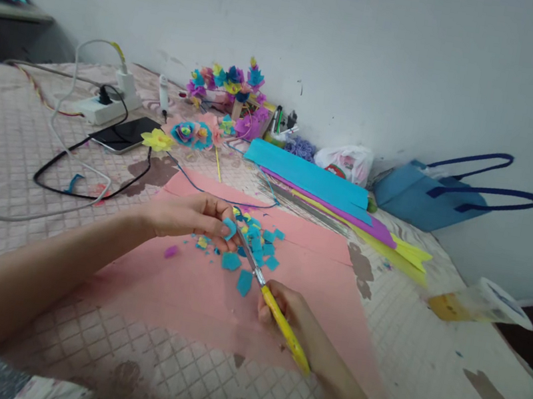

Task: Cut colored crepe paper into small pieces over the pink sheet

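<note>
Left hand pinched small blue paper piece; right hand gripped yellow-handled metal scissors, tips just beside it. Blue paper scraps lay on flat pink paper sheet.

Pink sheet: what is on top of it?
Blue scraps, yellow bits, a purple scrap and a thin cord. Anything behind the left hand, right hand or scissors is covered.

Pretty plain room tbh. Pale grey-white wall across the back, with a small dark mark around the middle. Big quilted cover in a diamond pattern with brown blotches, can't tell if that's a bed or a table underneath. Dark furniture far left, lighter top edge. Light's soft, kinda flat.
</note>
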{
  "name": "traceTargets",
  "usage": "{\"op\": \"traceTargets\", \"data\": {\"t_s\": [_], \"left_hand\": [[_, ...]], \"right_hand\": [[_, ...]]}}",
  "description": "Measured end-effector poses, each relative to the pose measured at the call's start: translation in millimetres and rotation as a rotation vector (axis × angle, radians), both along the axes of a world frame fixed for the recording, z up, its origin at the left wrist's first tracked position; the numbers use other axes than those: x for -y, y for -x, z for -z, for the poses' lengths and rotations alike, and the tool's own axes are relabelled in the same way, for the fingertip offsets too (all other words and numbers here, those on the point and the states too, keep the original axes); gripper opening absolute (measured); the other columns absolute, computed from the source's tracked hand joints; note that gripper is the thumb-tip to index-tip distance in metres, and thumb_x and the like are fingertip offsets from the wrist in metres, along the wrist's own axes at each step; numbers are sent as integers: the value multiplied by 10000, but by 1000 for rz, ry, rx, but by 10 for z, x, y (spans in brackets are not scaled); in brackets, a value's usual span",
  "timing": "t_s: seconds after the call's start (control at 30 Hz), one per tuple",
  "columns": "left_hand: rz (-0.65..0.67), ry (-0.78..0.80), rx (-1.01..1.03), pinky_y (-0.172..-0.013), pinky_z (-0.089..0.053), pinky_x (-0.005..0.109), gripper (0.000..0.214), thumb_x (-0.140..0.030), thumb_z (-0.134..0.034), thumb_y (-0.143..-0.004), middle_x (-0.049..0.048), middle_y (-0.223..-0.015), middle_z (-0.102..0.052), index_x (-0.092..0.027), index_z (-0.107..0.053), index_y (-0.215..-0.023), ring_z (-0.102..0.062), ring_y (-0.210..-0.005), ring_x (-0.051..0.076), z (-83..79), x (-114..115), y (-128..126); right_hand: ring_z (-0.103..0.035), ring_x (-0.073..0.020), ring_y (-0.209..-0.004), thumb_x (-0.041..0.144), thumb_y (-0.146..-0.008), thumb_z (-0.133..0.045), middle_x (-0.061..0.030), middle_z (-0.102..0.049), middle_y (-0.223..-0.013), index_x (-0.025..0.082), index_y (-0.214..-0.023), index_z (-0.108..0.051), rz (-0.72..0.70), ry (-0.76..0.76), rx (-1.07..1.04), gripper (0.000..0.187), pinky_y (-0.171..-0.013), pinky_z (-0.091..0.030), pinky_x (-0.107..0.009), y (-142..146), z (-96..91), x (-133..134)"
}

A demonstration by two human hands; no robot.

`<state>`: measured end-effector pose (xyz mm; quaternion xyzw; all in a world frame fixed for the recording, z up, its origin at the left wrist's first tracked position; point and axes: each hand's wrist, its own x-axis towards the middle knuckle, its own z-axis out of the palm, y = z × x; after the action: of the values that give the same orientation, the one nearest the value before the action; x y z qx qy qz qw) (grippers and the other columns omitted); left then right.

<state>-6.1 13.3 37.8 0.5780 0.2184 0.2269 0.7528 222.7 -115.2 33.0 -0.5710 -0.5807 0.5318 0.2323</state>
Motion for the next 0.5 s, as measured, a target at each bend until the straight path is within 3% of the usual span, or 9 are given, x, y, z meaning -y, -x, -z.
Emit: {"op": "traceTargets", "data": {"t_s": [0.23, 0.5], "left_hand": [[-3, -5, -5, -666, -588, 258, 152, -220, -781, -716, 90, -797, -774, -145, -649, -709, -742, -744, 196, -4, 6, 1], [-26, 15, 27, -709, -584, 267, 163, -229, -793, -707, 91, -822, -769, -137, -659, -719, -737, -786, 194, 5, 14, 3]], "right_hand": [[-363, -81, -506, 359, -718, -578, 48, -391, -580, 211, -644, -374, -3, -8, 37, 263, -438, -287, -196, -6, 20, 3], [-322, -63, -441, 598, -767, -548, 53, -391, -596, 203, -716, -420, -72, -1, -58, 418, -343, -275, -169, -91, 158, 10]]}}
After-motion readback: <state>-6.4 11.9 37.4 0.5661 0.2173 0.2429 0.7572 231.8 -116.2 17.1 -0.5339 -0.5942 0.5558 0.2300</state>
